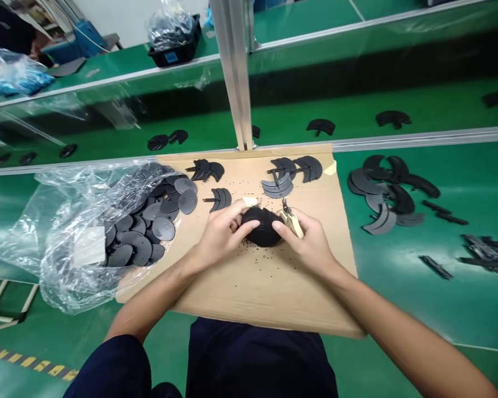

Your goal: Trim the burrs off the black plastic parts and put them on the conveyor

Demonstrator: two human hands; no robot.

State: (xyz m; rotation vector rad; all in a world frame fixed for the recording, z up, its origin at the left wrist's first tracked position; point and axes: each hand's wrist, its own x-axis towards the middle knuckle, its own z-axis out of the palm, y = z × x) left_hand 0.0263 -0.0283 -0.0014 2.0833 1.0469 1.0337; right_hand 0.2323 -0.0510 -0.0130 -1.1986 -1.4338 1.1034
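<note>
Nearest the camera are the person's dark blue sleeves [253, 359] at the bottom of the frame, with both bare forearms reaching up onto a cardboard sheet [265, 298] lying on a green belt [448, 320]. In the middle of the sheet, the left hand [222, 235] curls its fingers over a black rounded piece [263, 226], holding it against the palm side, while the right hand [307, 243] closes around the tan handles of small cutters [292, 221], their metal tip up against the piece's right edge. Black crumbs [257, 260] are scattered over the cardboard around the hands. Above them on the sheet lie black crescent pieces [218, 199] and a stack of grey-black ones [292, 168]. At the left of the frame, a clear plastic bag [74, 260] holds many dark discs [141, 246] and spills onto the cardboard. To the right, more crescents [382, 193] lie heaped on the belt, with black strips [483, 254] at the far right edge
</note>
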